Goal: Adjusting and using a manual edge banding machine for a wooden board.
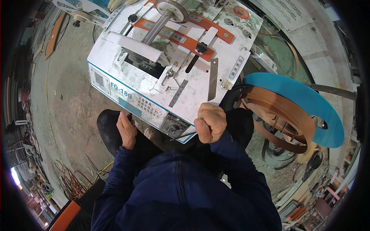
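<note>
I sit in front of a white bench machine (150, 90) with blue trim. My left hand (126, 130) rests by my left knee, below the machine's front edge, its fingers stretched out and nothing visible in it. At the machine's front right corner my right hand (211, 122) is curled into a fist, thumb toward me; whatever lies inside is hidden. A thin dark cord or strip (184, 135) runs beside this fist, past a control dial (173, 126). Beyond it, a flat metal strip (212, 79) and a short ruler scale (178, 93) lie on the machine top.
Orange guide bars (165, 34) with black knobs cross the machine top, under a wheel on a metal shaft (156, 29). To the right stands a large blue disc (327, 123) with a coil of brown edge banding (285, 104). Tangled cords (71, 183) lie on the floor at left.
</note>
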The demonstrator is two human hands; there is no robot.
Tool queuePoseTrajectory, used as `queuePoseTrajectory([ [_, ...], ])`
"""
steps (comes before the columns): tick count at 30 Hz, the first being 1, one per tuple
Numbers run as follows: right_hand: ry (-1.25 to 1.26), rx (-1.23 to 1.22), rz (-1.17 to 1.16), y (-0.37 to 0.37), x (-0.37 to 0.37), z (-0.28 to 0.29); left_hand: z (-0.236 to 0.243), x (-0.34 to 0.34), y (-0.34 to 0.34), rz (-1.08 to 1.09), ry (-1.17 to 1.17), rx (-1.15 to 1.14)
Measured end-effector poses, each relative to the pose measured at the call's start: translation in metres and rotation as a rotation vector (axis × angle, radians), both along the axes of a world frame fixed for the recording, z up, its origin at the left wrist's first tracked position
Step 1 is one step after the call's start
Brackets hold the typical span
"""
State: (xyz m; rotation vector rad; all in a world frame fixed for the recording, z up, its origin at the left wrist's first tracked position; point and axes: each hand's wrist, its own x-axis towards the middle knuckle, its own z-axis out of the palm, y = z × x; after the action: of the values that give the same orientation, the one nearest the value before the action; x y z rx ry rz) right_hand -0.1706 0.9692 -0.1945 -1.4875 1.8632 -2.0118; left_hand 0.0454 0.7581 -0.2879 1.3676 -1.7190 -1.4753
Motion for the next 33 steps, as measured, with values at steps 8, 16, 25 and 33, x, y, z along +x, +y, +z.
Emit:
queuePoseTrajectory([
  [8,-0.017,-0.005,-0.007,-0.002,0.0,-0.002,0.029,-0.008,-0.014,0.065,-0.119,0.756],
  [16,-0.015,-0.002,-0.019,0.0,0.0,-0.003,0.034,-0.005,-0.03,-0.007,-0.108,1.06],
  [25,0.019,-0.032,-0.002,-0.001,-0.001,-0.004,-0.006,0.001,0.004,0.023,0.039,0.299],
  [33,0.013,-0.005,-0.013,-0.003,0.0,-0.001,0.029,0.0,-0.032,-0.019,-0.045,1.114],
])
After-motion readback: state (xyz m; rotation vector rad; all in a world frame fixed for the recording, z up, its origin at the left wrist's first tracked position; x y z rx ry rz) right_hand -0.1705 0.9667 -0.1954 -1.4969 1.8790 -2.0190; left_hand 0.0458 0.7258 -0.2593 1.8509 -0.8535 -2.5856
